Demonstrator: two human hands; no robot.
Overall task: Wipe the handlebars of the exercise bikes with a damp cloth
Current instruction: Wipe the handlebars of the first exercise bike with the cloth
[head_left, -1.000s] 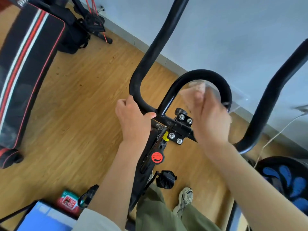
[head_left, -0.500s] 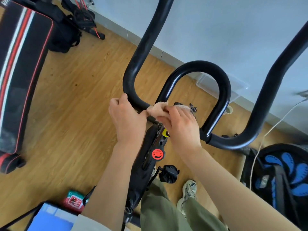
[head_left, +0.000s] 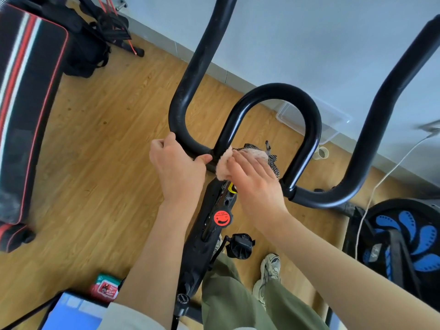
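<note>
The black handlebar of the exercise bike curves in front of me, with a centre loop and two outer horns. My left hand grips the bar at the base of the left horn. Beside it, my right hand presses a pink cloth with a dark mesh backing onto the centre clamp where the loop meets the crossbar. The clamp bolts are hidden under the cloth. A red knob sits on the bike's stem below my hands.
A black bench with red and white stripes stands at the left. A clear plastic box lies by the wall. A blue and black fan-like device with a white cable is at the right. A red pack lies on the wooden floor.
My right hand came down from the top of the centre loop to the clamp with the cloth, then shifted slightly right over it. My left hand kept its grip.
</note>
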